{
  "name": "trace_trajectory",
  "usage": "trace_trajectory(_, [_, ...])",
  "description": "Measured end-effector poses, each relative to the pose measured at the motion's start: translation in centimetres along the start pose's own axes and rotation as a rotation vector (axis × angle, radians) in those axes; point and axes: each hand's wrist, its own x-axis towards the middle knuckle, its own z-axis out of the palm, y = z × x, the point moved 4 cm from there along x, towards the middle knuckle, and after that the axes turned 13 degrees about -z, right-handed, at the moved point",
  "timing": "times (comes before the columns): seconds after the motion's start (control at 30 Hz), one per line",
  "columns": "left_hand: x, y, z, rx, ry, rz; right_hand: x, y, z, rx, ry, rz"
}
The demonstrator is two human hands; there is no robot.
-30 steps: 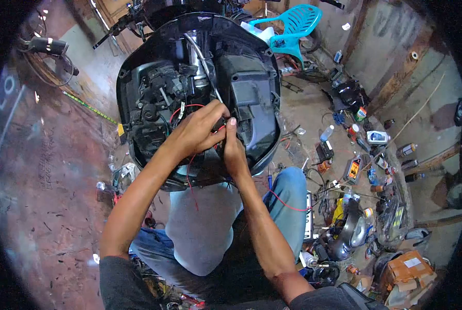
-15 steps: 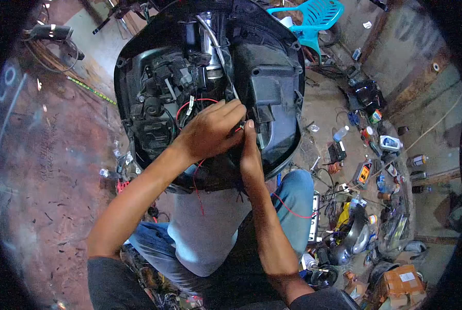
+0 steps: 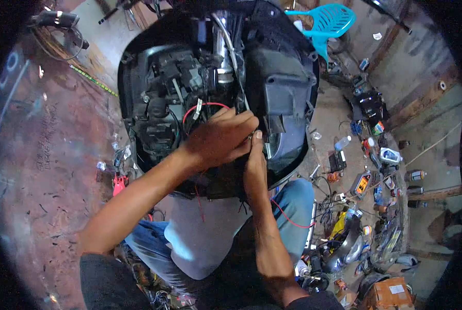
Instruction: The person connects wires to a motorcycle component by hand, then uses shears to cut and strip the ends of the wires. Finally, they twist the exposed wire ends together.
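The open black motorbike front panel (image 3: 220,187) is in front of me, its inner side showing. Both my hands meet over its lower middle. My left hand (image 3: 221,135) is closed, fingers curled inward, with a red wire (image 3: 189,110) looping in beneath it. My right hand (image 3: 254,168) pinches with the thumb up, touching the left fingertips. What lies between the fingertips is mostly hidden; the wire appeared there a moment ago. A white tag (image 3: 198,108) hangs on the wire. Above the hands runs a silver metal tube (image 3: 232,49) with a dark cable beside it.
Black connectors and housings (image 3: 161,111) fill the panel's left side. A turquoise plastic chair (image 3: 329,23) stands at upper right. Bottles (image 3: 343,142), tools, a cardboard box (image 3: 391,295) and loose parts crowd the right floor. Another red wire (image 3: 290,219) crosses my knee.
My view has shifted slightly, so the panel sits a little lower and to the right. Both hands stay together; the red bit between the fingertips is now covered.
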Motion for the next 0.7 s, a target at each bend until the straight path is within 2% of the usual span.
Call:
trace_trajectory(0.07, [-0.4,0.1,-0.2,0.0,0.019,0.022,0.5,1.1,0.1,-0.016,0.009,-0.017])
trace_trajectory(0.1, [-0.2,0.5,-0.7,-0.009,-0.034,-0.011,1.1,3.0,0.2,-0.029,0.036,-0.027])
trace_trajectory(0.2, [-0.4,0.8,-1.1,-0.111,0.055,0.039,0.7,2.2,0.1,0.137,-0.011,-0.063])
trace_trajectory(0.27, [-0.4,1.1,-1.6,-0.168,0.021,0.01,0.6,3.3,-0.2,0.227,-0.065,-0.082])
trace_trajectory(0.37, [-0.4,1.2,-1.8,-0.186,-0.037,-0.047,0.1,2.4,-0.1,0.229,-0.019,-0.131])
trace_trajectory(0.43, [-0.7,1.1,-1.7,-0.228,0.019,0.006,0.5,2.7,0.0,0.253,-0.017,-0.159])
trace_trajectory(0.7, [-1.0,1.4,-1.6,-0.144,0.04,-0.061,2.1,3.0,-0.1,0.133,-0.047,-0.099])
